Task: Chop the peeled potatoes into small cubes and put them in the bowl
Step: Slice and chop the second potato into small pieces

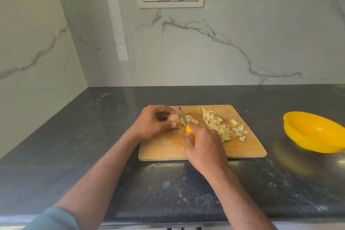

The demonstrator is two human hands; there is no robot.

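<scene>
Nearest the camera, two bare forearms reach over the dark table (pixel 112 117) toward a wooden board (pixel 246 147). The right hand (pixel 203 145) is wrapped round the yellow handle of a knife (pixel 183 117), its blade pointing away and resting edge-down among fresh slices (pixel 190 120). The left hand (pixel 153 123) curls over the remaining potato (pixel 172 118), fingers (pixel 164 110) arched on top and the thumb low at its near side, so the uncut piece is pinned against the board just left of the blade. To the right on the board lies a loose heap of cubes (pixel 222 126). The yellow bowl (pixel 313 132) stands well apart on the right, tilted toward the board; no cubes show in it, though its near wall hides some of the inside.

The potato looks firm and stiff, light for its size, and its peeled wet surface is probably slippery, so it likely rolls unless pressed on a flat cut face. Holding it from above with fingertips tucked back from the blade seems the safest grip. The cubes should be light and loose, best scooped together than picked singly
</scene>
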